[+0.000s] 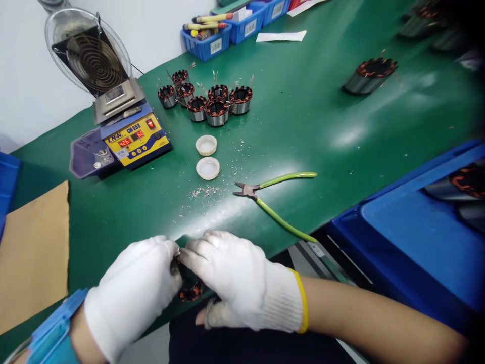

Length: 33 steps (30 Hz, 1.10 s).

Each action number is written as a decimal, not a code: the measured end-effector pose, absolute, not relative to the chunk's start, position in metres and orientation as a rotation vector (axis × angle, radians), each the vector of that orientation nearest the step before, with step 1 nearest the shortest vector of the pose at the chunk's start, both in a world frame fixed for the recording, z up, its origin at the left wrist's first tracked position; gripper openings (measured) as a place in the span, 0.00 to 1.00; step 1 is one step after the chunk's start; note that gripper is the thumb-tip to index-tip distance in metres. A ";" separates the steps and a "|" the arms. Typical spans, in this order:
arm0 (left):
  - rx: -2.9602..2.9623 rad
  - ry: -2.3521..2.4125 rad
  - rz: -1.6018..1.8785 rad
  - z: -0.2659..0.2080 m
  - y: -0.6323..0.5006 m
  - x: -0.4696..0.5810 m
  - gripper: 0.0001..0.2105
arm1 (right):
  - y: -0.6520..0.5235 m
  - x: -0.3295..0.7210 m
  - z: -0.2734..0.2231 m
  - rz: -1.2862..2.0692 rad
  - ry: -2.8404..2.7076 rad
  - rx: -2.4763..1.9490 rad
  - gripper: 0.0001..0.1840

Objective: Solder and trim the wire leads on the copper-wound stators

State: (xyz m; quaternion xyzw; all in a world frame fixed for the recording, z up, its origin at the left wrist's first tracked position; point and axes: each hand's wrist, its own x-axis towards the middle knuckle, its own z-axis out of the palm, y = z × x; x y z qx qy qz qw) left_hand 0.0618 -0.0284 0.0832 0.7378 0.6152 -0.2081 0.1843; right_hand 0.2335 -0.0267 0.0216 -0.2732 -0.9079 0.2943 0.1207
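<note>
A motor stator (pixel 192 292) with copper windings sits low at the table's front edge, mostly hidden between my two gloved hands. My left hand (pixel 134 288), in a white glove, is closed with its fingertips pinched at the stator's far left side; whether they hold a wire end I cannot tell. My right hand (pixel 237 280), in a white glove with a yellow cuff, wraps over the stator's right side. Its fingertips almost meet the left ones. Green-handled side cutters (pixel 248 190) lie with jaws apart beyond my right hand. Small wire clippings (pixel 206 192) are scattered beside them.
Several stators (pixel 217 112) stand at the back; another stator (pixel 369 76) is farther right. A yellow-fronted solder pot (pixel 138 141) with a fan stands left. Two white caps (pixel 207 168), cardboard (pixel 36 253), blue bins (pixel 206 45) and a large blue crate (pixel 413 222) surround the work area.
</note>
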 end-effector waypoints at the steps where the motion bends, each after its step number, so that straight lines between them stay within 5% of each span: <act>1: 2.102 1.748 -0.598 0.083 -0.031 0.062 0.07 | -0.027 0.233 0.021 0.842 -2.653 -0.801 0.42; 14: 2.243 1.794 -0.653 0.075 -0.050 0.061 0.11 | -0.034 0.226 0.011 0.663 -2.633 -0.816 0.43; 21: 2.147 1.897 -0.336 0.069 -0.058 0.049 0.10 | -0.036 0.226 0.011 0.622 -2.616 -0.835 0.30; 33: 1.929 1.914 -0.255 0.070 -0.050 0.048 0.06 | -0.033 0.226 0.013 0.748 -2.647 -0.833 0.43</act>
